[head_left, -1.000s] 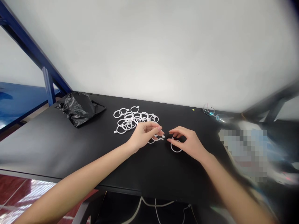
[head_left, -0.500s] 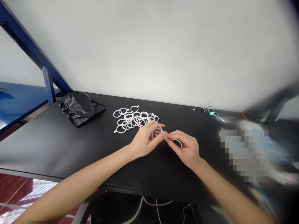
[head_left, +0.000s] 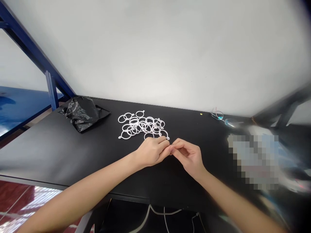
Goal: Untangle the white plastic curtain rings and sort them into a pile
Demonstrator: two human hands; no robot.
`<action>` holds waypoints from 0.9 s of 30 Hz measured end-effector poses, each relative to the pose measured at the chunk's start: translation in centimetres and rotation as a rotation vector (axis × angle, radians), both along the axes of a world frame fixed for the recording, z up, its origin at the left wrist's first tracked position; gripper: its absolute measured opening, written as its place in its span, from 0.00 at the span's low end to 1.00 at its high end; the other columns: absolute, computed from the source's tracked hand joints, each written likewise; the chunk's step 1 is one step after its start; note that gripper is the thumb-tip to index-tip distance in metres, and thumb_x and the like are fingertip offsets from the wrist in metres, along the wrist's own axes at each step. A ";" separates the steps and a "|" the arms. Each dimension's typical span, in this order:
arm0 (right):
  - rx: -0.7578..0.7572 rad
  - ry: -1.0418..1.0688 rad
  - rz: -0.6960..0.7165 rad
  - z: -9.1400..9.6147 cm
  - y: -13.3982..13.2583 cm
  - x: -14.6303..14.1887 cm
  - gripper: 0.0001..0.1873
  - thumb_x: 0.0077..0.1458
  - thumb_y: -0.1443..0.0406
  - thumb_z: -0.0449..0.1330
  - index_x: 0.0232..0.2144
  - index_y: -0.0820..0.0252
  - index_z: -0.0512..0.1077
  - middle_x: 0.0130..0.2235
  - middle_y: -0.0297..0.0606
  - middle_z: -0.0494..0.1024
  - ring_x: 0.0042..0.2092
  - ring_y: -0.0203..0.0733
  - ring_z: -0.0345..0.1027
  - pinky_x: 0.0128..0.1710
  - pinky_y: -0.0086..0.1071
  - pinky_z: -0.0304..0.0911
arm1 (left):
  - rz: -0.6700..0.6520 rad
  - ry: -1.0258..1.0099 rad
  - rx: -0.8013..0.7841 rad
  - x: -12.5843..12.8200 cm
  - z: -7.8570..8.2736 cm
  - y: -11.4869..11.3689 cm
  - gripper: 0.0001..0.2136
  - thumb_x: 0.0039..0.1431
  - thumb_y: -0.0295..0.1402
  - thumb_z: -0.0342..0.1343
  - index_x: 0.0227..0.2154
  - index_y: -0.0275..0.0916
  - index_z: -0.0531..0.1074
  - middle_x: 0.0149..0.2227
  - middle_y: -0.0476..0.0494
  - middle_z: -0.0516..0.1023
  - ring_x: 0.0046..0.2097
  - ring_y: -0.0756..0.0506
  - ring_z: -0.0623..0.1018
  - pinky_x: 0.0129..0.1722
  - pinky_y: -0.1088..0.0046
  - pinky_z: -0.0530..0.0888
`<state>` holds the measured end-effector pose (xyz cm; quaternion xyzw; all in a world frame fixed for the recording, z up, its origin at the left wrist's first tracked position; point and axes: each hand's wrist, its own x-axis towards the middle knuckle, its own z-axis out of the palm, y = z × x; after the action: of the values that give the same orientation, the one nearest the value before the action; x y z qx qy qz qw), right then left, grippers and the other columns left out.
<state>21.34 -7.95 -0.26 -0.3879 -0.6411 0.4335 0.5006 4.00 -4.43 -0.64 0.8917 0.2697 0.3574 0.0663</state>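
Note:
A loose pile of white plastic curtain rings (head_left: 142,120), each with a small eyelet tab, lies on the black table (head_left: 102,155). My left hand (head_left: 153,151) is closed, knuckles up, at the near edge of the pile, next to the nearest rings. Pinched closed, my right hand (head_left: 188,156) meets the left one at the thumb and fingertips. Whatever sits between the fingers of both hands is hidden.
A crumpled black plastic bag (head_left: 84,113) rests at the back left. Eyeglasses (head_left: 218,115) lie by the wall, with a tiny yellow bit (head_left: 201,114) nearby. A blurred plastic package (head_left: 255,161) is at the right. Cables (head_left: 145,216) hang below the table edge.
The white ring seen in my right hand is out of sight. My left fingers have curled closed and both hands moved slightly nearer me, uncovering rings at the pile's near right.

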 end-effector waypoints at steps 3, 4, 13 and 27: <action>-0.078 -0.117 -0.035 0.6 1.1 1.4 0.11 0.58 0.57 0.60 0.32 0.58 0.77 0.31 0.39 0.79 0.33 0.41 0.74 0.36 0.36 0.72 | 0.076 0.028 -0.057 -0.3 0.3 0.5 0.21 0.71 0.39 0.37 0.29 0.36 0.70 0.27 0.47 0.70 0.24 0.53 0.66 0.22 0.77 0.61; -0.091 -0.169 -0.043 0.8 1.5 2.1 0.11 0.57 0.57 0.61 0.35 0.58 0.77 0.33 0.39 0.79 0.34 0.42 0.75 0.37 0.38 0.73 | 0.119 0.035 -0.070 -0.5 0.3 0.8 0.20 0.70 0.40 0.39 0.30 0.36 0.70 0.29 0.47 0.71 0.25 0.52 0.68 0.23 0.77 0.62; 0.015 -0.704 0.088 0.7 3.6 6.0 0.15 0.47 0.74 0.56 0.34 0.55 0.77 0.43 0.38 0.78 0.43 0.44 0.72 0.42 0.39 0.69 | 0.280 0.236 -0.025 -1.4 -1.4 3.3 0.12 0.65 0.42 0.53 0.38 0.38 0.69 0.35 0.44 0.74 0.40 0.44 0.72 0.26 0.74 0.67; 0.079 -0.264 -0.196 -0.2 2.5 3.4 0.04 0.53 0.64 0.65 0.34 0.56 0.76 0.33 0.36 0.74 0.31 0.38 0.71 0.33 0.35 0.71 | 0.165 -0.088 -0.225 -0.4 0.0 1.3 0.11 0.62 0.40 0.56 0.41 0.37 0.70 0.39 0.41 0.77 0.42 0.44 0.76 0.38 0.68 0.76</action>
<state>24.77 -5.47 -0.49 -0.4822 -0.6767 0.3023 0.4671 3.56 -3.12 -0.64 0.8369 0.3772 0.3680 0.1481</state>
